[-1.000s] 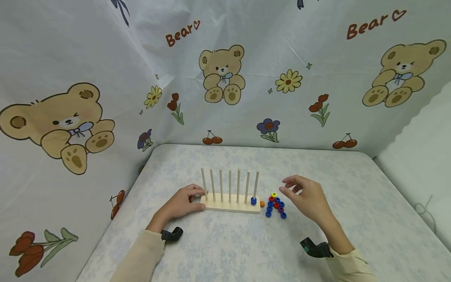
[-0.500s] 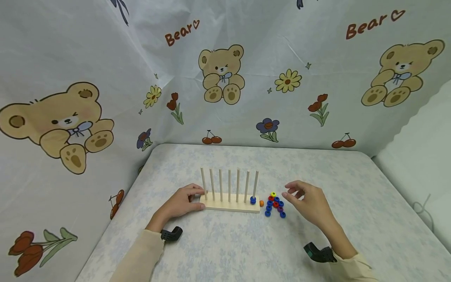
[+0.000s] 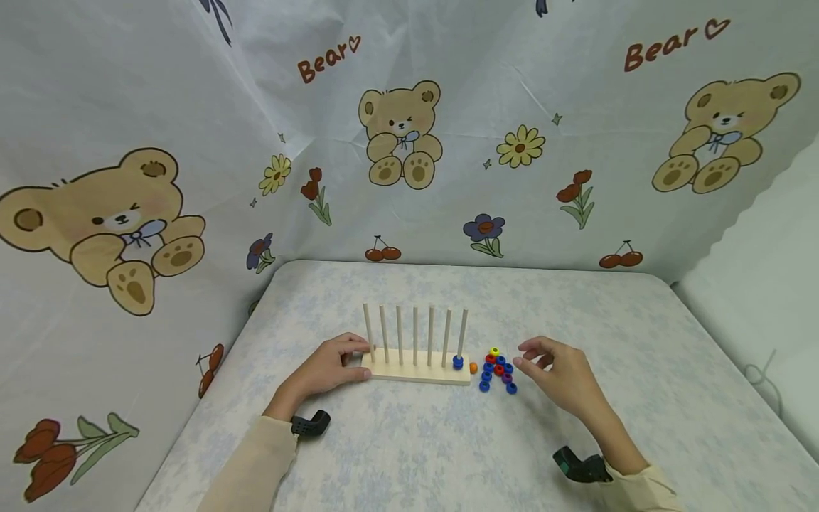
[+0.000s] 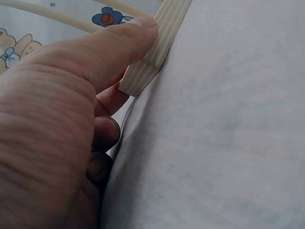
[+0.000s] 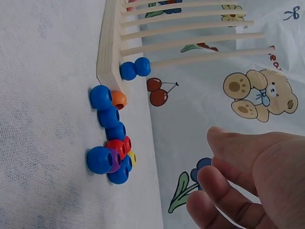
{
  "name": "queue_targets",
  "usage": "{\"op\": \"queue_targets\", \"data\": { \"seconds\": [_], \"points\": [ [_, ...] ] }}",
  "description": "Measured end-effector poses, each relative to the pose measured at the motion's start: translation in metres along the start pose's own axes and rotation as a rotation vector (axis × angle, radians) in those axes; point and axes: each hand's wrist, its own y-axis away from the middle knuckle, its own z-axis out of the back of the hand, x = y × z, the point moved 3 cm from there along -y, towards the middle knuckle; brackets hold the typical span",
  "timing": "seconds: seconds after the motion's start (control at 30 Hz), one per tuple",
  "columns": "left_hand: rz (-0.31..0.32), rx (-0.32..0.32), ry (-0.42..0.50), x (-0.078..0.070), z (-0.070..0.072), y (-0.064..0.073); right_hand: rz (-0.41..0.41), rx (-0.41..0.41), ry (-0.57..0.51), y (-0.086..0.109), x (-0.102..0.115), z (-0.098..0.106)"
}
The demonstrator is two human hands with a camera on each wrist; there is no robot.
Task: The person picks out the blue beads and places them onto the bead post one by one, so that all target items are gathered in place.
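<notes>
In the head view, a pale wooden peg board point(image 3: 416, 369) with several upright pegs stands on the table. My left hand point(image 3: 328, 367) grips its left end; the left wrist view shows the thumb on the edge of the base point(image 4: 143, 76) and a finger behind it. Two blue beads point(image 5: 136, 69) are stacked on the rightmost peg. Just right of the board lies an orange bead point(image 3: 473, 368), beside a group of loose blue, red, purple and yellow beads point(image 5: 116, 131). My right hand point(image 3: 558, 371) hovers right of that group, fingers loosely bent, holding nothing.
The table point(image 3: 416, 448) has a pale blue-patterned cover. Behind it hangs a white cloth point(image 3: 473, 85) printed with bears and flowers. A thin cord point(image 3: 764, 384) lies at the right edge. Each wrist wears a black device point(image 3: 581, 466).
My right hand has come down a little and slightly toward me beside the beads. The left hand keeps its grip on the board, and the beads stay where they were.
</notes>
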Motion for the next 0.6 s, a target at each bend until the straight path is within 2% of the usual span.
{"op": "queue_targets", "data": {
  "seconds": [0.43,0.6],
  "points": [
    [0.023,0.001,-0.014,-0.001,0.001,-0.001,-0.001,0.050,-0.002,0.007,-0.006,-0.016],
    [0.020,-0.001,-0.018,-0.001,0.000,-0.001,-0.030,0.070,-0.004,0.009,-0.006,-0.020]
  ]
}}
